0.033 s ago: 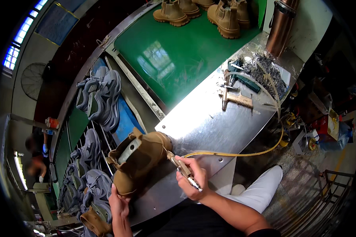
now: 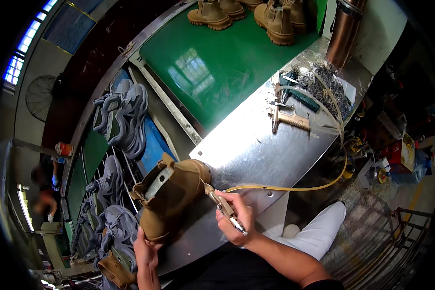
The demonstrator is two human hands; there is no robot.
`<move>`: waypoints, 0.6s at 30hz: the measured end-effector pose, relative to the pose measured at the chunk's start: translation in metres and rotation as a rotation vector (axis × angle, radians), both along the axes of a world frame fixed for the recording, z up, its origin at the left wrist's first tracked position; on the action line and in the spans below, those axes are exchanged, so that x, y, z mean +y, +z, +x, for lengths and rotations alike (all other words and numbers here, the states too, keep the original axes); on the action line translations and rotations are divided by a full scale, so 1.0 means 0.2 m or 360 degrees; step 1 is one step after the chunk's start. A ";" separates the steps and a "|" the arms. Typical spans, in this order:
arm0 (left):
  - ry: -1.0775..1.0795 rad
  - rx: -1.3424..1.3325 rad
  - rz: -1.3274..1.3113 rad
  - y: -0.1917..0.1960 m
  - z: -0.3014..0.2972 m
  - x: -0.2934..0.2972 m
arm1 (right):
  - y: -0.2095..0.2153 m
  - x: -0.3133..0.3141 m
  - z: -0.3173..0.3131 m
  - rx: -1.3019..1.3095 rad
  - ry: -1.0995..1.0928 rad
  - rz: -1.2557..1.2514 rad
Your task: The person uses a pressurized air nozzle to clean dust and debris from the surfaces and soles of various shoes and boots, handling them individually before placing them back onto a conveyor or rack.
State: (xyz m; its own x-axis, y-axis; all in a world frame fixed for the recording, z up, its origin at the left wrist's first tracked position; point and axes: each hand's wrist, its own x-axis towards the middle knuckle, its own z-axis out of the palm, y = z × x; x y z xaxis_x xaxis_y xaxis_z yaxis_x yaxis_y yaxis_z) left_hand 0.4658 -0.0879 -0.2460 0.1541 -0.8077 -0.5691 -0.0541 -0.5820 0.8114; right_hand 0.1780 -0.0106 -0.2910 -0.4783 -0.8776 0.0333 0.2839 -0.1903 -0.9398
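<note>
My left hand (image 2: 146,252) is closed round the lower end of a tan ankle boot (image 2: 179,181), which lies tilted at the near edge of the metal tabletop. The boot's opening faces up and left, and a pale last with a hole shows inside it. My right hand (image 2: 235,217) grips a small brass-coloured spray gun (image 2: 216,198). Its thin nozzle points at the boot, close to where the upper meets the sole; whether it touches I cannot tell. A yellow hose (image 2: 295,188) runs rightward from near the gun.
Behind lies a green belt (image 2: 217,77) with several tan boots (image 2: 210,15). Another gun (image 2: 292,120) rests on the metal tabletop (image 2: 256,159) beside dark scraps (image 2: 336,89). Grey sneakers (image 2: 130,116) sit on a rack at left. A copper-coloured pipe (image 2: 343,36) stands at back right.
</note>
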 end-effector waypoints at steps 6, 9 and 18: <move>-0.0414 0.0015 0.0350 0.07 -0.06 0.24 | 0.01 0.05 -0.01 0.0065 0.0012 0.0041; -0.0491 0.0169 0.0405 0.08 -0.14 0.29 | 0.00 0.07 0.00 0.0099 0.0007 0.0028; -0.0745 0.0717 0.0596 0.08 -0.44 0.33 | 0.00 0.13 -0.01 0.0194 -0.0044 0.0038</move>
